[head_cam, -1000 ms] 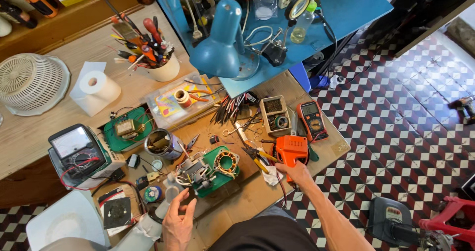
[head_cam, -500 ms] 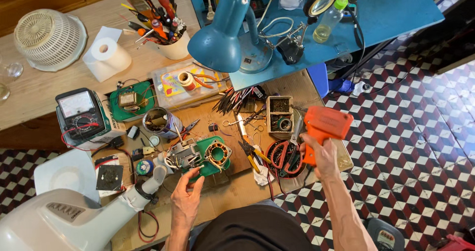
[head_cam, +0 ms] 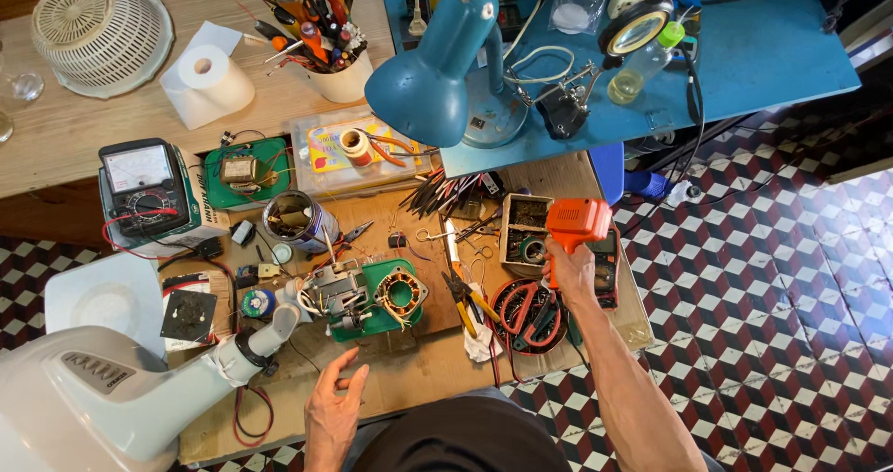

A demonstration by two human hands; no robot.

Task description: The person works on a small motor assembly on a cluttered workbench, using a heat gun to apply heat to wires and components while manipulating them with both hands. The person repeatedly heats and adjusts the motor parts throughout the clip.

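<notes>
My right hand point(head_cam: 567, 272) grips the handle of an orange soldering gun point(head_cam: 577, 221) and holds it above the small open box point(head_cam: 524, 230) and the black multimeter point(head_cam: 607, 269) at the bench's right end. My left hand point(head_cam: 335, 407) hovers with loose, spread fingers over the front edge of the wooden bench point(head_cam: 419, 365) and holds nothing. Just beyond it lies a small motor with a copper winding on a green board point(head_cam: 372, 295). A round dish with red-handled pliers point(head_cam: 526, 314) sits under my right forearm.
A white appliance point(head_cam: 112, 398) lies at the front left. An analog meter point(head_cam: 149, 188), a tin can point(head_cam: 293, 219), a second green board point(head_cam: 246, 170), a cup of screwdrivers point(head_cam: 339, 72), a paper roll point(head_cam: 205, 81) and a blue desk lamp point(head_cam: 428, 72) stand behind. Checkered floor lies to the right.
My right hand has lifted the orange soldering gun off the bench and carried it up and to the right. My left hand has drawn back from the motor toward the front edge.
</notes>
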